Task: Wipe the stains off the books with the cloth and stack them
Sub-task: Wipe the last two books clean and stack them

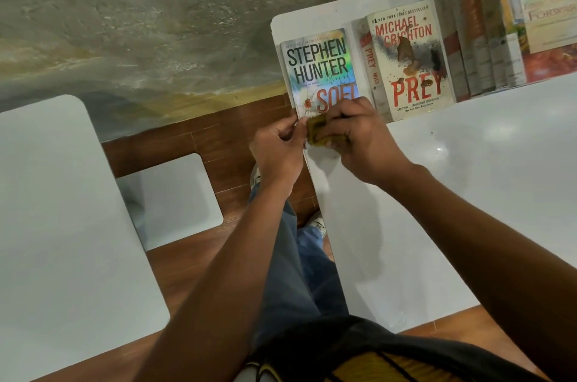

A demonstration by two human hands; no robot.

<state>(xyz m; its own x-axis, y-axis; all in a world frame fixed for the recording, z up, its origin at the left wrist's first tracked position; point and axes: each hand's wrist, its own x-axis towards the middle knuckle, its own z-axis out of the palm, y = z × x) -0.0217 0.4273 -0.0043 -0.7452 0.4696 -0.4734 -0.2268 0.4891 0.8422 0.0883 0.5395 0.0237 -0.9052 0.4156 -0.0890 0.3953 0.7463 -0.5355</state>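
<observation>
Your right hand (359,135) curls around a yellow-green cloth (320,131) and presses it onto the near end of the Stephen Hunter book (318,69). Your left hand (278,147) pinches that book's near left corner, fingers bent against the edge. The book lies flat at the left edge of the white table (468,178), cover up, with a reddish mark showing just left of the cloth.

Just right of it lies the Prey book (412,63), also cover up, with brown stains across the middle of its cover. It appears to rest on a second copy, whose spine shows at its left side. Farther right, a row of books (474,38) stands at the far right of the table. Left of you, across the brown floor (203,144), sit another white table (62,225) and a white seat (175,194).
</observation>
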